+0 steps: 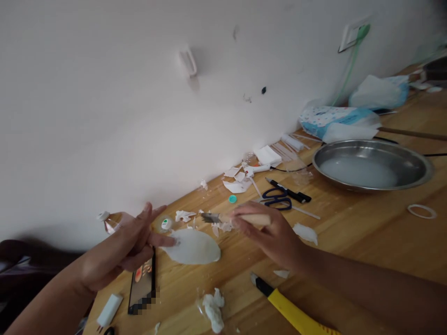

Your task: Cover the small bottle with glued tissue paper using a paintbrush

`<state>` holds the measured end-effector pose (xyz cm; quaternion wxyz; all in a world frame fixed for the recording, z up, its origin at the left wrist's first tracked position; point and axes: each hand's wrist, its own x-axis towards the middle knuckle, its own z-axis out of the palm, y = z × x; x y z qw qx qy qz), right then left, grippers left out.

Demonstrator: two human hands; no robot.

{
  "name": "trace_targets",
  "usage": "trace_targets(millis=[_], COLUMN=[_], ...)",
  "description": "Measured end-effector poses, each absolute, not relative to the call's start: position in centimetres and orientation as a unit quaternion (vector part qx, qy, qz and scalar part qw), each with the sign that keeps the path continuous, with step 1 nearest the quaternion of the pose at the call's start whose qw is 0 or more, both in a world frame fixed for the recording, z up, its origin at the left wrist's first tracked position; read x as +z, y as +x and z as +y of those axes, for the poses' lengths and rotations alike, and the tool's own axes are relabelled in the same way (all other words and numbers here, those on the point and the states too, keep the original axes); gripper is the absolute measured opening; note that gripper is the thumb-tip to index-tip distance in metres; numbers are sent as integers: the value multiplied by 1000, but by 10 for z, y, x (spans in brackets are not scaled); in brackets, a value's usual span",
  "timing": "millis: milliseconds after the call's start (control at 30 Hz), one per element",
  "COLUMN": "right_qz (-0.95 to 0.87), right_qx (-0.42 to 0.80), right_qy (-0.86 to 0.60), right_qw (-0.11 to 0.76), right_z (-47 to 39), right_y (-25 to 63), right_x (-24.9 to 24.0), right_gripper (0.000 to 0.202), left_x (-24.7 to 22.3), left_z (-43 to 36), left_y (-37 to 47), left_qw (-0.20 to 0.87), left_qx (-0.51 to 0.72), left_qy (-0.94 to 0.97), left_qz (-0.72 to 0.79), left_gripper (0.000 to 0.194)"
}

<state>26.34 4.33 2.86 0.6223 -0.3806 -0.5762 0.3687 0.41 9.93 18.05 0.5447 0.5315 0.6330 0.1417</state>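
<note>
A pale white oval piece (195, 247) with a smooth surface lies low over the wooden table. My left hand (136, 242) is beside its left end, one fingertip touching it there. Some of that hand's fingers stretch out apart, while the lower ones bend inward. In my right hand (265, 232) is a small brush (211, 217) with a pale wooden handle, its dark bristles pointing left, just above the oval piece. White torn scraps (185, 215) and a small bottle with a white cap (166, 224) are just behind the piece.
A metal basin (372, 165) with cloudy liquid stands right. Scissors (277, 199), a black pen (289, 190) and a white glue gun (258, 169) lie behind my right hand. A yellow utility knife (296, 311), crumpled tissue (213, 309) and a phone (142, 284) lie nearer.
</note>
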Motion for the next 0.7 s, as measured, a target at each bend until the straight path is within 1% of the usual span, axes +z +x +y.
trace_targets(millis=[33, 100, 200, 367, 500, 600, 700], right_qz=[-614, -673, -723, -760, -769, -770, -763], right_qx=[327, 270, 235, 222, 240, 277, 326], right_qy=[-352, -298, -270, -265, -269, -272, -267], right_qw=[626, 620, 591, 550, 527, 507, 490], right_z=[37, 27, 13, -4, -13, -13, -8], right_y=[262, 258, 254, 254, 252, 249, 250], right_x=[34, 42, 50, 55, 59, 58, 56], right_gripper=[16, 23, 32, 39, 33, 30, 24], left_x=[181, 181, 180, 178, 178, 177, 175], left_z=[99, 97, 93, 86, 85, 85, 84], left_y=[5, 7, 14, 19, 18, 18, 17], left_qw=[585, 652, 699, 681, 661, 649, 612], left_qx=[146, 146, 147, 158, 171, 185, 197], left_qy=[497, 444, 420, 432, 440, 449, 473], left_qz=[625, 597, 559, 569, 583, 586, 602], left_gripper=[80, 76, 73, 77, 80, 79, 84])
